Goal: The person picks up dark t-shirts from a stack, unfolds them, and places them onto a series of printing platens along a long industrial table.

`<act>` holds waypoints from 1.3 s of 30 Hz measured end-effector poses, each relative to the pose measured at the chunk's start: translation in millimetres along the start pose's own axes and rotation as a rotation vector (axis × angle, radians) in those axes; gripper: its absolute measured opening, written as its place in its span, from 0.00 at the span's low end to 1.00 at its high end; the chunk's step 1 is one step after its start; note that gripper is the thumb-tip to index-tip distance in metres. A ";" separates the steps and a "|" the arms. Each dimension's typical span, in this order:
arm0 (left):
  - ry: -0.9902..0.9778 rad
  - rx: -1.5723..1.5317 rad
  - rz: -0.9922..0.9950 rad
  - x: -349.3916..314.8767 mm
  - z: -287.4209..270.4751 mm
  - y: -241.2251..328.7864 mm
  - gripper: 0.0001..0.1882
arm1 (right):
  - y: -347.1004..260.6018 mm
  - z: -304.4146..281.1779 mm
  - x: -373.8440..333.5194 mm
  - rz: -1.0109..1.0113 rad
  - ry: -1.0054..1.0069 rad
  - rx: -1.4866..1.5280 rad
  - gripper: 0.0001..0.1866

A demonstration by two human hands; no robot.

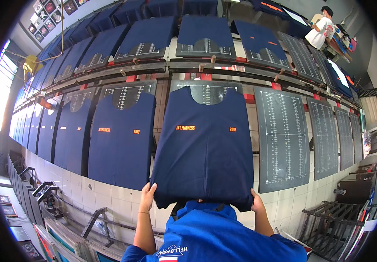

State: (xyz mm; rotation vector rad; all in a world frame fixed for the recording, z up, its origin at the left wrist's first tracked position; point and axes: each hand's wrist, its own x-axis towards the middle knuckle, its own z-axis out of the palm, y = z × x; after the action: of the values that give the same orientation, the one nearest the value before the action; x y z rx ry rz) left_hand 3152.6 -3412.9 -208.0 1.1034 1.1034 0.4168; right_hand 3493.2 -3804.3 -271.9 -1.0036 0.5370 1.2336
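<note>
A navy T-shirt [206, 161] with small orange lettering across its chest lies over a grey printing board [225, 94] marked with a white ruler grid. The board shows through the neck opening. My left hand [146, 199] is closed on the shirt's lower left corner, thumb uppermost. At the lower right corner, my right hand [257, 201] grips the hem in the same way. Between the hands the hem hangs over the board's near end, close to my blue top [214, 231]. Fingers under the cloth are hidden.
Left of me, several boards carry similar navy shirts [120, 139]; to the right stand bare grid boards [283, 139]. A rail [171, 68] runs behind, with another shirt-covered row beyond. Metal racks [332, 222] stand lower right, framed screens [57, 242] lower left. A person [321, 30] works far right.
</note>
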 end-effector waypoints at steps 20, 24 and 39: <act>-0.798 -0.509 0.666 76.5 -142.5 353.7 0.20 | -153.1 349.8 -225.5 -1.338 -0.357 -0.016 0.23; -0.732 -0.578 0.878 61.4 -251.2 416.3 0.21 | -108.0 393.2 -243.3 -1.471 -0.386 -0.100 0.22; -0.400 -0.482 0.566 152.9 -426.6 454.1 0.12 | 25.6 643.6 -104.6 -0.950 -0.355 -0.255 0.18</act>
State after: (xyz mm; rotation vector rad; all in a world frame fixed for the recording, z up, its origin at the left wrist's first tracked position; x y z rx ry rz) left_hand 2954.9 -2885.1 98.5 0.9907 0.2949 0.8177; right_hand 3330.4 -3308.2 119.5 -1.0290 -0.3741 0.5878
